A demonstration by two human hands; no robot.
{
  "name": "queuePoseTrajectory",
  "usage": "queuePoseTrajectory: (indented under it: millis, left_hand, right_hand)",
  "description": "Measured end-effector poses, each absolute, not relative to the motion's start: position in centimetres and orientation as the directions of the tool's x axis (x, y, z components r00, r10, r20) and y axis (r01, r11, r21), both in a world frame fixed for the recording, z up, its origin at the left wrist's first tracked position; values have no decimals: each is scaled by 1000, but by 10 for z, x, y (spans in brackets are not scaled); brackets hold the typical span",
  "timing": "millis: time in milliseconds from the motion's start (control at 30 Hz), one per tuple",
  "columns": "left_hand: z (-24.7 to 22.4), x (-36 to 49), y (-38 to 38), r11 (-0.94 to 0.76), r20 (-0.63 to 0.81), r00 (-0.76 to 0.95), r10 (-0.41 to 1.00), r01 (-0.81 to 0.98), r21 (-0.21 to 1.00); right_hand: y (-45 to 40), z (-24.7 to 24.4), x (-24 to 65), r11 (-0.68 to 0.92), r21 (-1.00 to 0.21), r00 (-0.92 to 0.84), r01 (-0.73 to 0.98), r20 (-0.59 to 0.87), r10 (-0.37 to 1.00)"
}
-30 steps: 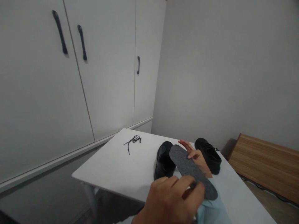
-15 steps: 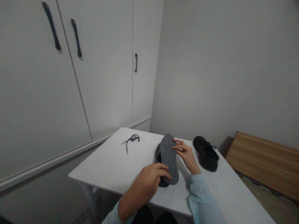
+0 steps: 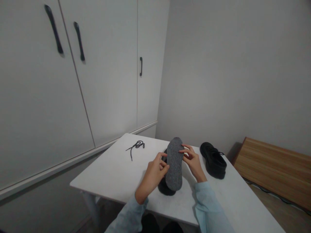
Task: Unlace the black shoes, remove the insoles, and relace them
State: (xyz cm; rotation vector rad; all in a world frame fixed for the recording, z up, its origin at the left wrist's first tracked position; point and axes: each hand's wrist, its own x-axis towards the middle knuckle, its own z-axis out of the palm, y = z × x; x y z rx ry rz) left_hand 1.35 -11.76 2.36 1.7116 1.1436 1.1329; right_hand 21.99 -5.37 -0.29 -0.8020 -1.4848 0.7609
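Note:
A grey felt insole (image 3: 174, 168) is held upright lengthwise over a black shoe (image 3: 166, 188), hiding most of it. My right hand (image 3: 191, 159) grips the insole's upper right edge between thumb and fingers. At the insole's left edge is my left hand (image 3: 156, 170), its thumb and fingers bent and apart, the fingertips near or touching the edge; whether they pinch it is unclear. Another black shoe (image 3: 215, 163), with its lace in, stands on the table to the right of my right hand.
A loose dark shoelace (image 3: 137, 145) lies on the white table (image 3: 109, 171) at the back left. White cabinets (image 3: 111, 81) with dark handles rise behind. A wooden board (image 3: 279, 168) is beyond the table's right edge.
My left hand has shifted from the insole's lower end up to its left edge. The insole's lower end has swung slightly left. My right hand keeps its hold.

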Motion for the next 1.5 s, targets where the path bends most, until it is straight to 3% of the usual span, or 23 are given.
queuePoseTrajectory:
  millis: [200, 500, 867, 1233, 1500]
  left_hand:
    - [32, 0, -102, -305, 239, 248, 939, 279, 910]
    - [37, -43, -68, -364, 274, 254, 928, 453, 814]
    - [15, -108, -8, -124, 195, -52, 979, 607, 785]
    - [-30, -145, 16, 104, 109, -227, 968, 754, 649]
    - [-37, -143, 15, 212, 82, -280, 957, 860, 463]
  right_hand:
    - [-51, -8, 220, 479, -874, -22, 79, 479, 878]
    - [-49, -15, 219, 380, -902, -166, 204, 351, 922]
    - [-51, -9, 221, 408, -869, -201, 280, 362, 910]
    - [-51, -9, 221, 407, -871, -211, 274, 358, 909]
    - [-53, -7, 220, 404, -873, -204, 274, 357, 911]
